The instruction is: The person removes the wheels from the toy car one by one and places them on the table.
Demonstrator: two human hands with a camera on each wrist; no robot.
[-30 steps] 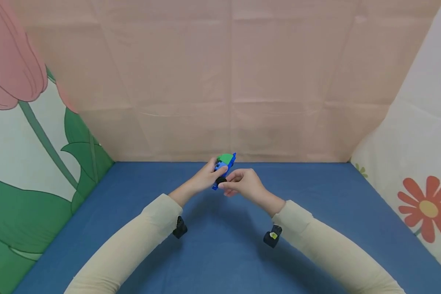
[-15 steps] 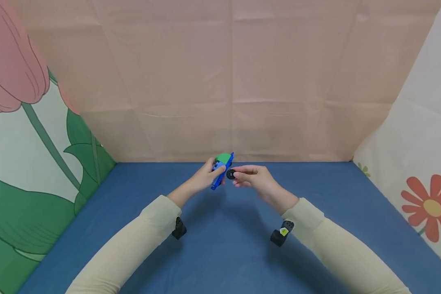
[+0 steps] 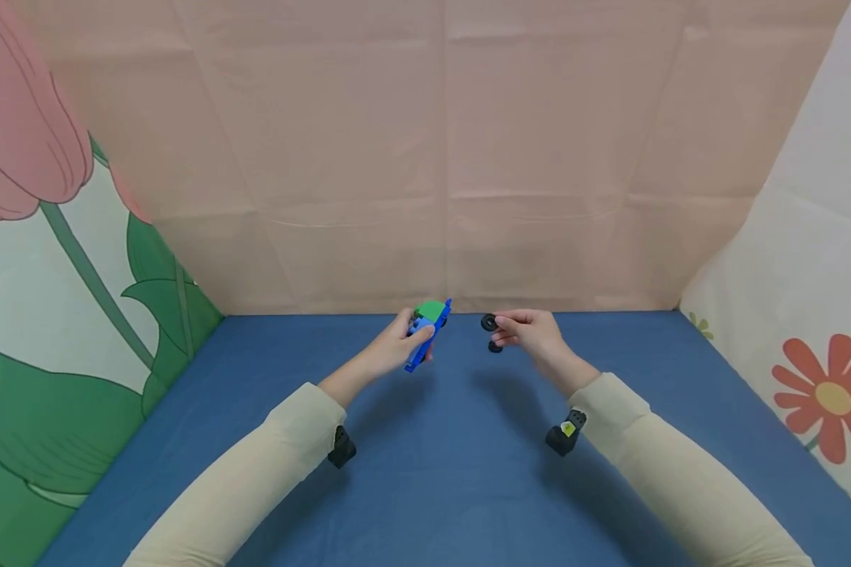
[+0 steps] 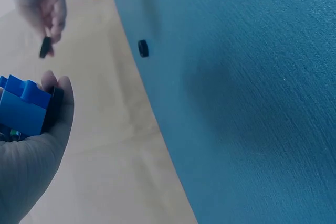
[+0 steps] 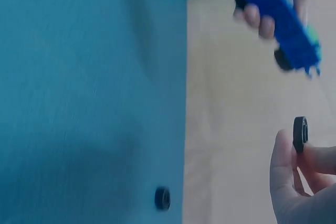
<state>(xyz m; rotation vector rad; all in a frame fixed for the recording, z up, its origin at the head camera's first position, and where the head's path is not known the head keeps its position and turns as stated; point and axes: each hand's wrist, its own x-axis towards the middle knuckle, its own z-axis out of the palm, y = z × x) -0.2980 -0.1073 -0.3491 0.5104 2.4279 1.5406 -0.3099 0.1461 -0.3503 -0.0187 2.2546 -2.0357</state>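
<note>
My left hand grips a blue toy vehicle with a green top, its thumb across the side. In the right wrist view the toy vehicle is tilted, and black wheels show along one side. My right hand pinches a loose black wheel between thumb and fingertips, apart from the toy. The right wrist view shows this pinched wheel nearly edge-on. A second loose wheel stands on the blue table near its far edge, just below the right hand in the head view.
The blue table top ends at a beige cloth backdrop. Printed panels with a tulip on the left and a red flower on the right flank it. Each wrist wears a small black camera.
My right hand has pulled a wheel away from the toy's side and carried it to the right. My left hand stays nearly in place, still gripping the toy vehicle.
</note>
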